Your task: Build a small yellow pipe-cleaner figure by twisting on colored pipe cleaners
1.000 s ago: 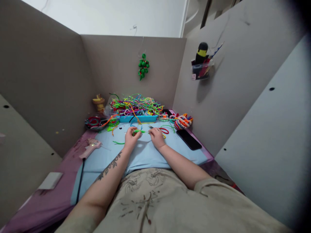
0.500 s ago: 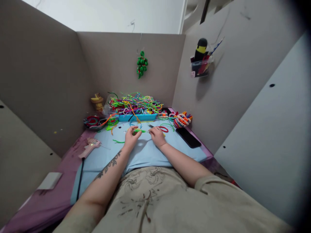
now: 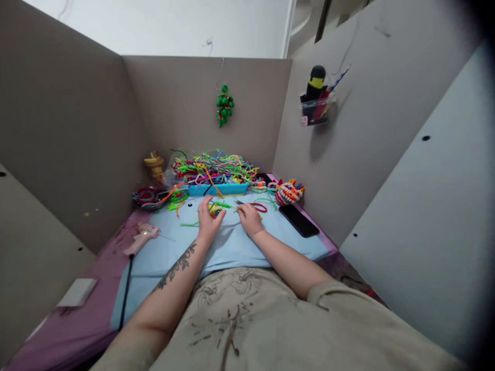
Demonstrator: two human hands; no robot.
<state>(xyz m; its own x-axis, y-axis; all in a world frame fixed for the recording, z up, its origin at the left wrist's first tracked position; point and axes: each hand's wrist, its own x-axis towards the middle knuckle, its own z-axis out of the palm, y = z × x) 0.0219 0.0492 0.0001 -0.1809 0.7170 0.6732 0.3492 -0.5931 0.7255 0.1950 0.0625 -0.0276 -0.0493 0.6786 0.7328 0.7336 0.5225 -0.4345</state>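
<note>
Left hand point(image 3: 208, 219) pinches a green pipe cleaner point(image 3: 219, 206) — light, bendable, best held near its coiled end — while the right hand point(image 3: 249, 218) rests beside it, grip unclear.

Bare blue mat point(image 3: 232, 247) before hands; pipe-cleaner tray point(image 3: 218, 188) beyond.

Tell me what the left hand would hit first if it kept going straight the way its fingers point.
The left hand points away from the body, toward the back wall. Past its fingertips the blue mat is bare briefly; then probably the blue tray heaped with pipe cleaners, though depth is hard to judge.
</note>
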